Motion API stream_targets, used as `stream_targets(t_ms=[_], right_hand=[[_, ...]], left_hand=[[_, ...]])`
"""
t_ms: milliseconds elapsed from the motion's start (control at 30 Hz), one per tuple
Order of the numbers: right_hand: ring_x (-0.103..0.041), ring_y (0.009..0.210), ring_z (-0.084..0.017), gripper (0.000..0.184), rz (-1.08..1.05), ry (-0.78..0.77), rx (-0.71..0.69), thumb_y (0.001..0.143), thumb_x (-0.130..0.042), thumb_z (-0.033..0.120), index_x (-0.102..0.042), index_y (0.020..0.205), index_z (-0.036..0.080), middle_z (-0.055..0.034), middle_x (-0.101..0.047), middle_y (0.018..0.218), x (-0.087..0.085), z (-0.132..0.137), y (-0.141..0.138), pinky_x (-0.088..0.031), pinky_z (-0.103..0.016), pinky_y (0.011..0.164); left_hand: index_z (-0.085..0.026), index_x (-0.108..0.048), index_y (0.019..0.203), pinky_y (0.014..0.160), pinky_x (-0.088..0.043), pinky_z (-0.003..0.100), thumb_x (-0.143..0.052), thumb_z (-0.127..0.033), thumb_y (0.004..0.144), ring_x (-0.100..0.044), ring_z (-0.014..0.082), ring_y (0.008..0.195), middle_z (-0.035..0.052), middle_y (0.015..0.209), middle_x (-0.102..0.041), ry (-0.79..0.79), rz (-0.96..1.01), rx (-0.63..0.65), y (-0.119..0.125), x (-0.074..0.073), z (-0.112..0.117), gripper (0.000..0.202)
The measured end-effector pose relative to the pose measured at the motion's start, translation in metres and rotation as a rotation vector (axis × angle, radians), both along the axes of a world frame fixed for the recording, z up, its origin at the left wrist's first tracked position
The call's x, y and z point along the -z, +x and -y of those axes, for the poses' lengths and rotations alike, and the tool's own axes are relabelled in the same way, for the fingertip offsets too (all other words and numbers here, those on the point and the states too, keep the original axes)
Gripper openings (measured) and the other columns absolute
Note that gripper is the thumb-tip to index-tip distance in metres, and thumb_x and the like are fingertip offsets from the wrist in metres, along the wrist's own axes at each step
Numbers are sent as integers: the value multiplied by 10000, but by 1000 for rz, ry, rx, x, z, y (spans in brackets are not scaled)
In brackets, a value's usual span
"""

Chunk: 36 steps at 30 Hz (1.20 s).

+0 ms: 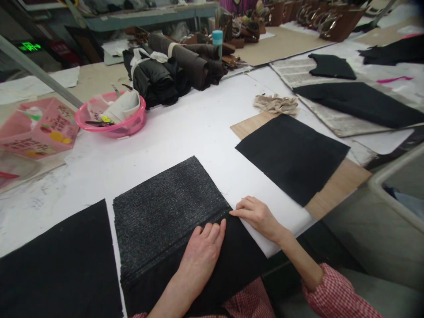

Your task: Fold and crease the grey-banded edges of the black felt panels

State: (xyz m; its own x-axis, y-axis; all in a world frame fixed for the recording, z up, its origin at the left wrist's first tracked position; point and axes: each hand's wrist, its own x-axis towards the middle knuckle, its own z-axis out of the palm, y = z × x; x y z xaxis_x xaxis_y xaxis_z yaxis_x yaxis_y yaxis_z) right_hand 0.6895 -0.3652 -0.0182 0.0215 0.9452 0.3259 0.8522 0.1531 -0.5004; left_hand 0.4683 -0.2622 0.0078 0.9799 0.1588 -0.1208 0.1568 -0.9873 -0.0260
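Note:
A black fabric piece (165, 203) lies in front of me, its upper part speckled grey and its lower part plain black. A raised fold or seam line runs across it, slanting up to the right. My left hand (202, 249) rests on the plain part with its fingers laid down along this line. At the line's right end, my right hand (259, 217) pinches the fabric's edge; its thumb is mostly hidden. Another plain black fabric piece (62, 260) lies close by on the left, a narrow white gap between them.
Right of me, a black sheet (293, 154) lies on a wooden board (341, 187). Beige cloth (276, 104) is crumpled behind it. A pink basin (132, 126) and pink box (39, 128) stand left, dark rolls (185, 62) at the back. A grey bin (397, 190) stands at right.

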Motion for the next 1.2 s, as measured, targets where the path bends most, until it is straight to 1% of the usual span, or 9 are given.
stream_targets(t_ms=[100, 233, 333, 500, 567, 700, 800, 933, 1200], right_hand=[[-576, 877, -164, 197, -101, 5, 39, 984, -539, 217, -681, 1117, 248, -39, -638, 930, -3, 2, 2, -497, -313, 779], [-588, 913, -167, 224, -183, 22, 73, 981, -551, 240, -650, 1182, 246, -49, -634, 981, -10, 1, 0, -511, -315, 795], [-590, 927, -173, 218, -131, 10, 40, 970, -574, 256, -653, 1173, 248, -48, -636, 997, -10, -2, -4, -506, -324, 809], [-572, 879, -170, 141, -60, -3, -3, 982, -547, 226, -685, 1011, 215, -43, -649, 931, -4, -6, -6, -481, -323, 778], [-565, 875, -171, 139, -59, -4, -13, 984, -540, 217, -678, 988, 205, -43, -650, 918, -3, -6, -5, -472, -321, 771], [-563, 887, -167, 149, -31, -3, -31, 984, -528, 184, -673, 1002, 210, -36, -648, 931, -1, -5, -1, -470, -314, 774], [-568, 886, -162, 168, 23, 5, -53, 977, -525, 151, -672, 1024, 215, -35, -647, 948, -1, -5, 1, -478, -311, 774], [-574, 908, -165, 169, 80, 12, -80, 963, -549, 145, -667, 1059, 219, -41, -647, 978, -1, -3, 3, -489, -316, 785], [-558, 887, -171, 192, 49, 19, -60, 987, -496, 143, -659, 1061, 212, -50, -634, 971, 2, -1, 3, -473, -329, 780]], left_hand=[[-72, -292, 1482, 820, -464, 388, -463, -28, 881, -505, 222, 933, 76, 1068, -562, -12, 10, -9, 0, 2, 0, 627], [-93, -313, 1477, 823, -464, 379, -448, -25, 883, -509, 218, 933, 75, 1057, -562, -7, 18, -14, 0, 3, 1, 613], [-89, -328, 1467, 821, -468, 380, -432, -21, 885, -514, 217, 928, 74, 1045, -562, 4, 26, -12, 0, 2, 1, 595], [-117, -335, 1467, 836, -466, 374, -434, -20, 887, -517, 213, 932, 69, 1049, -564, -9, 25, -35, -1, 1, 1, 596], [-109, -336, 1465, 843, -465, 375, -457, -27, 885, -516, 216, 944, 74, 1073, -563, -14, 22, -37, -1, 1, 1, 598], [-82, -333, 1460, 848, -466, 390, -456, -28, 888, -515, 226, 961, 84, 1100, -564, -12, 13, -28, 2, 1, 1, 588], [-90, -339, 1458, 843, -466, 390, -435, -33, 900, -519, 221, 950, 77, 1080, -571, -17, 6, -24, 3, 0, 0, 569], [-115, -337, 1461, 840, -461, 386, -410, -30, 904, -524, 215, 943, 72, 1066, -577, -21, 5, -29, 3, -2, -1, 568], [-137, -314, 1477, 832, -448, 372, -449, -47, 903, -527, 214, 934, 60, 1048, -579, -38, -8, -27, 6, -4, -2, 597]])
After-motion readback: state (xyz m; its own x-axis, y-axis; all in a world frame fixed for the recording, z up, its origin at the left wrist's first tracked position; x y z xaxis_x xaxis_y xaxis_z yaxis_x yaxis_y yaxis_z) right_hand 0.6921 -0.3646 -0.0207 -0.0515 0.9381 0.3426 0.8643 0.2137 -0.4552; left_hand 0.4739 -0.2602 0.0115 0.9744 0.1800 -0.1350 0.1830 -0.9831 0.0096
